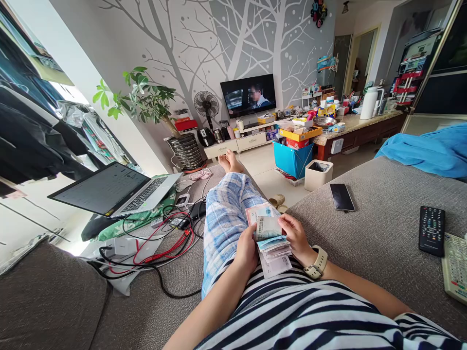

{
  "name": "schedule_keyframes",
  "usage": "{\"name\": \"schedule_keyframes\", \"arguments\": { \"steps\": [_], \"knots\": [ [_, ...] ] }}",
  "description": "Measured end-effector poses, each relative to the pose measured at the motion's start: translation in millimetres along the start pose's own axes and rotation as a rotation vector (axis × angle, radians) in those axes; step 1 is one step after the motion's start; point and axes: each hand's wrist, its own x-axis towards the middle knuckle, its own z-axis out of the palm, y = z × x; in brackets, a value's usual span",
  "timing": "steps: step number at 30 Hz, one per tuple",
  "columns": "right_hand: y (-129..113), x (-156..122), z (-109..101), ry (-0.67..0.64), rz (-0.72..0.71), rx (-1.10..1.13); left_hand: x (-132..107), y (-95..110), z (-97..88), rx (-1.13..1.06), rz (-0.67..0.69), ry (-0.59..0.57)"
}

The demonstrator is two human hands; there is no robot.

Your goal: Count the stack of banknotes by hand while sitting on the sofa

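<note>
I lie on a grey sofa with my legs in blue plaid trousers stretched ahead. Both hands hold a stack of banknotes [270,239] over my lap. My left hand [246,249] grips the stack's left edge, fingers curled under it. My right hand [297,238], with a beige watch on its wrist, pinches the right side, thumb on the top note. The notes are fanned a little, a greenish one on top, and some pale paper slips stick out below.
A black phone [342,197] and two remotes [432,230] lie on the sofa to my right, beside a blue blanket [430,150]. An open laptop [116,190] and tangled cables [160,243] sit to my left. A television [248,95], fan and cluttered counter stand across the room.
</note>
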Motion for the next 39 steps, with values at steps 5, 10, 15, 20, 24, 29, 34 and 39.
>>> {"name": "schedule_keyframes", "arguments": {
  "steps": [5, 10, 15, 20, 24, 29, 34, 39],
  "knots": [
    [-0.4, 0.1, 0.2, -0.007, -0.016, 0.006, -2.3, 1.5, 2.4, 0.011, -0.013, 0.011],
    [-1.3, 0.1, 0.4, -0.019, -0.014, 0.021, -1.7, 0.6, 1.1, 0.018, -0.003, -0.001],
    [0.8, 0.0, 0.6, -0.024, -0.004, 0.051, -0.1, -1.0, -0.6, 0.015, 0.000, -0.016],
    [1.1, -0.1, 0.7, -0.024, 0.003, 0.040, 3.7, -2.1, -2.3, -0.004, -0.006, 0.009],
    [0.0, -0.4, 1.0, -0.017, 0.010, 0.039, 5.0, -2.5, -2.6, -0.026, -0.021, 0.036],
    [1.3, -0.7, 1.1, -0.018, 0.012, 0.048, 5.3, -2.9, -3.1, -0.020, -0.010, 0.031],
    [4.0, -0.9, 1.3, -0.016, 0.023, 0.062, 6.4, -4.4, -4.3, -0.010, 0.006, 0.031],
    [4.2, -1.3, 1.2, -0.023, 0.014, 0.058, 6.0, -4.7, -4.0, -0.022, -0.001, 0.050]
  ]
}}
